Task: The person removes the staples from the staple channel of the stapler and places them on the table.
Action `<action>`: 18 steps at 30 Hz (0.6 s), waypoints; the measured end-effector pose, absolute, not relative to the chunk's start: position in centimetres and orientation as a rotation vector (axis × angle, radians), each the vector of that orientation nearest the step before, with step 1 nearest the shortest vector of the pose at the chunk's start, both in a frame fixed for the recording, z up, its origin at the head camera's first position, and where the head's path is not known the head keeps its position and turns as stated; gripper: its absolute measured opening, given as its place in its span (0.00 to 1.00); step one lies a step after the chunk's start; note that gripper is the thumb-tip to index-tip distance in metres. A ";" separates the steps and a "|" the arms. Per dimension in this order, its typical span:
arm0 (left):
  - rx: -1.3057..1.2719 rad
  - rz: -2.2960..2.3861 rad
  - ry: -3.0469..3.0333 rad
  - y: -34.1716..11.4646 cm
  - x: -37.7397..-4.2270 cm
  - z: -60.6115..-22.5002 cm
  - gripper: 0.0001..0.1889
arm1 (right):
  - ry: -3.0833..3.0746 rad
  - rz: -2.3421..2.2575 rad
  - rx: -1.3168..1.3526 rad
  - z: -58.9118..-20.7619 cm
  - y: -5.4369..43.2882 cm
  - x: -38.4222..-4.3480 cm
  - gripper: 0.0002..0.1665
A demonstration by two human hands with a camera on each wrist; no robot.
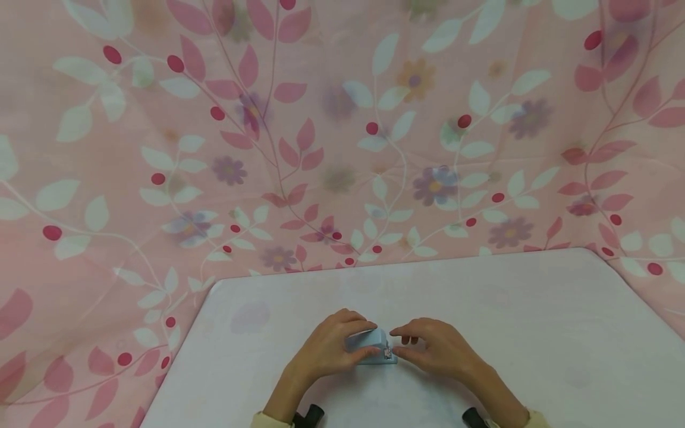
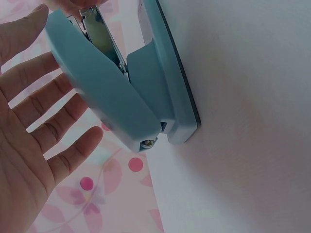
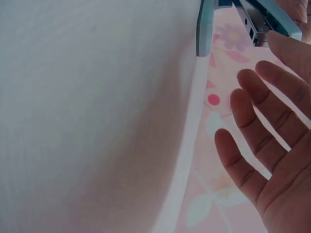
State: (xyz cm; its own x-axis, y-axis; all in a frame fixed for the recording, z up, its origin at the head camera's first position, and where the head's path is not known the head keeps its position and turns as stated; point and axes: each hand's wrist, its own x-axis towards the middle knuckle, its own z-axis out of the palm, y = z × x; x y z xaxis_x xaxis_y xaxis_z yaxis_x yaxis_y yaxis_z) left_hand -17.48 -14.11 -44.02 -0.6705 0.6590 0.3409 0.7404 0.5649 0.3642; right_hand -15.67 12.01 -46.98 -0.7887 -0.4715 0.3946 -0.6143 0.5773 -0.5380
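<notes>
A light blue stapler stands on the white table, its metal magazine showing between the top cover and the base. My left hand holds the stapler by the cover, thumb on the near side and fingers across the far side. At the stapler's front end is my right hand, its thumb and forefinger parted close to the metal nose. The right thumb tip overlaps that nose in the right wrist view, while the other fingers stay loosely stretched.
The white table spreads around both hands, its far edge meeting a pink curtain with leaves and flowers. Black wrist cameras sit at both cuffs, low over the table.
</notes>
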 end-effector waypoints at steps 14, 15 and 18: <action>-1.200 -0.751 -2.615 -13.9 -17.5 -44.2 0.19 | -2.568 0.995 0.931 -47.2 11.0 -15.9 0.15; -1.204 -0.745 -2.611 -13.9 -17.5 -44.2 0.19 | -2.573 0.992 0.933 -47.2 11.0 -15.9 0.15; -1.213 -0.745 -2.604 -13.9 -17.5 -44.2 0.19 | -2.573 0.982 0.945 -47.1 10.8 -15.9 0.14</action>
State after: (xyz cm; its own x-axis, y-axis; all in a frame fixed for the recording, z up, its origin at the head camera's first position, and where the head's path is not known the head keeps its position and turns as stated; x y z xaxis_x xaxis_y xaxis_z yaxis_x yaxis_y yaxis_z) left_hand -17.52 -13.88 -44.21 -0.6533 0.6683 0.3558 0.7554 0.5432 0.3665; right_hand -15.92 10.83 -47.06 -0.7661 -0.4890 0.4171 -0.6426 0.5678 -0.5145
